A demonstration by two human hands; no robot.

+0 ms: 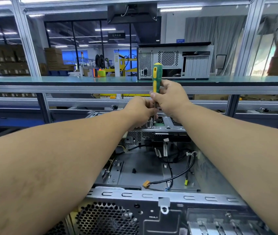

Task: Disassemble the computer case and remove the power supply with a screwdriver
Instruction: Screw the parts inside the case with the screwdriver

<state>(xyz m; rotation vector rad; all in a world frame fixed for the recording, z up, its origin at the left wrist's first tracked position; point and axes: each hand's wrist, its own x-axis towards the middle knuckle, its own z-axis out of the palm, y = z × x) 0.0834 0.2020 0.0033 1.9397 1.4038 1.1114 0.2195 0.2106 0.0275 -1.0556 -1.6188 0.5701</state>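
Open computer case [151,195] lies on its side, rear panel nearest the camera. Inside it: one orange connector [146,183] and one yellow connector [186,181], each on a black cable, below the grip.

One screwdriver [156,77], green and yellow handle, stands upright. Right hand [170,97] curls its fingers and thumb round the lower handle. Left hand [139,110], just beside and below that grip, has fingers gathered at the shaft; whether they pinch it cannot be told. Tip meets the metal bracket [167,127] at the case's far end.

Beyond the grip, a second case [175,61] stands on the shelf [58,79]. Cases counted: two.
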